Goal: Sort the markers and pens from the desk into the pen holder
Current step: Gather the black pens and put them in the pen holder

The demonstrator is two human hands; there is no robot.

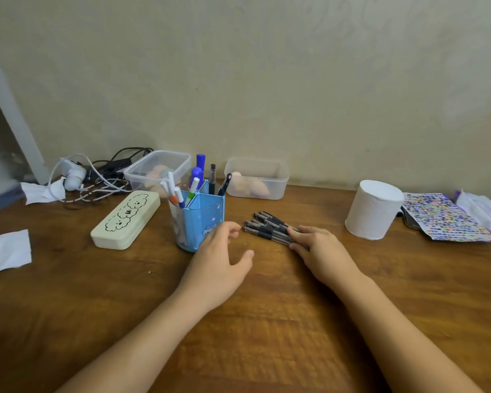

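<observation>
Head view: my right hand lies flat on the pens right of the pen holder; left hand open, empty. Light, stiff, roll-prone pens: pinch mid-barrel.

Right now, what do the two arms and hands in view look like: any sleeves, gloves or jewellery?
Both forearms are bare up to the frame's bottom edge: no sleeves show. The left hand and right hand wear no gloves, and no rings, watch or bracelets are visible. No markings show.
</observation>
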